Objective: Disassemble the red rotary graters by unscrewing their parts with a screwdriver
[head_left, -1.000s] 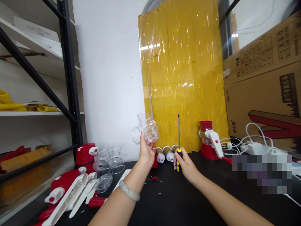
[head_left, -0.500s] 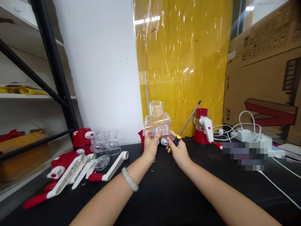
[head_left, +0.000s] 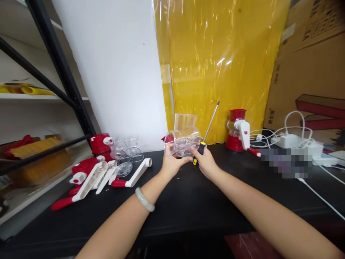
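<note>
A clear plastic housing (head_left: 185, 138) with an upright chute is held over the black table. My left hand (head_left: 172, 162) is closed round its lower left part. My right hand (head_left: 205, 160) grips a screwdriver (head_left: 211, 124) with a black and yellow handle, its shaft pointing up and slightly right. The fingertips of my right hand also touch the housing's lower right side. Behind the housing, a small bit of a red part (head_left: 164, 138) shows at the left; the rest of it is hidden.
On the black table (head_left: 172, 212), white cranks with red handles (head_left: 87, 185), red bodies (head_left: 101, 144) and clear parts (head_left: 125, 151) lie left. An assembled red-and-white grater (head_left: 237, 131) stands right, near cables and chargers (head_left: 289, 140). A cardboard box (head_left: 309, 79) stands behind.
The clear housing has been turned, so its round opening now faces left and toward me. The screwdriver stands more upright. The camera view has shifted, showing more of the table's front.
</note>
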The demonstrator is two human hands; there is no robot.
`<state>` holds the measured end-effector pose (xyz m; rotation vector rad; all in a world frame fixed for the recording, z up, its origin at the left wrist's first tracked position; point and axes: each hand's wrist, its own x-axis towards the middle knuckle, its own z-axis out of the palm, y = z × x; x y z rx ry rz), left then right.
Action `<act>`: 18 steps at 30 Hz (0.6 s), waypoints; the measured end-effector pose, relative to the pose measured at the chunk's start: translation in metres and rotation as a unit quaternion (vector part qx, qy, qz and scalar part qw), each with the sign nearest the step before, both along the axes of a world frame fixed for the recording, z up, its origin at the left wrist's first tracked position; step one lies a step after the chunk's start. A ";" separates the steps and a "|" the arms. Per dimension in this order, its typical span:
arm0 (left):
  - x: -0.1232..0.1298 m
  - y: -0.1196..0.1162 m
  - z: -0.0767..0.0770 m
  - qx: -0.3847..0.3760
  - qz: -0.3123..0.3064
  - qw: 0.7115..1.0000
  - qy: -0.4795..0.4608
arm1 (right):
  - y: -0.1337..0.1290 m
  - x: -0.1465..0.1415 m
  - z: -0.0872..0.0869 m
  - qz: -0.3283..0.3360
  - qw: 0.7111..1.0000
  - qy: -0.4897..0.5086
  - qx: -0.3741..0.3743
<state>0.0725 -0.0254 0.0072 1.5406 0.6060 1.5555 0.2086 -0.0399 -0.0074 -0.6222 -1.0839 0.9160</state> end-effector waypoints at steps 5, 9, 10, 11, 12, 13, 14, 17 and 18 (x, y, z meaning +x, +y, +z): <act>-0.008 0.002 -0.005 0.015 -0.008 0.998 0.064 | 0.002 0.001 0.000 0.007 0.999 0.036 -0.024; -0.012 0.005 -0.008 0.029 -0.012 0.995 0.097 | 0.001 0.003 0.004 0.011 0.995 0.080 -0.064; -0.012 0.005 -0.008 0.029 -0.012 0.995 0.096 | 0.001 0.004 0.005 0.016 0.994 0.088 -0.069; -0.012 0.005 -0.008 0.028 -0.012 0.995 0.091 | 0.001 0.004 0.006 0.019 0.993 0.095 -0.073; -0.011 0.005 -0.008 0.026 -0.011 0.996 0.082 | 0.001 0.004 0.006 0.020 0.992 0.098 -0.075; -0.010 0.005 -0.008 0.024 -0.007 0.997 0.066 | 0.001 0.005 0.007 0.021 0.992 0.100 -0.077; -0.008 0.004 -0.008 0.022 -0.001 0.999 0.047 | 0.002 0.005 0.007 0.019 0.992 0.102 -0.078; -0.005 0.004 -0.009 0.022 0.019 1.000 0.001 | 0.002 0.004 0.008 0.021 0.991 0.108 -0.076; -0.004 0.004 -0.010 0.024 0.020 0.999 -0.001 | 0.001 0.004 0.008 0.026 0.991 0.112 -0.076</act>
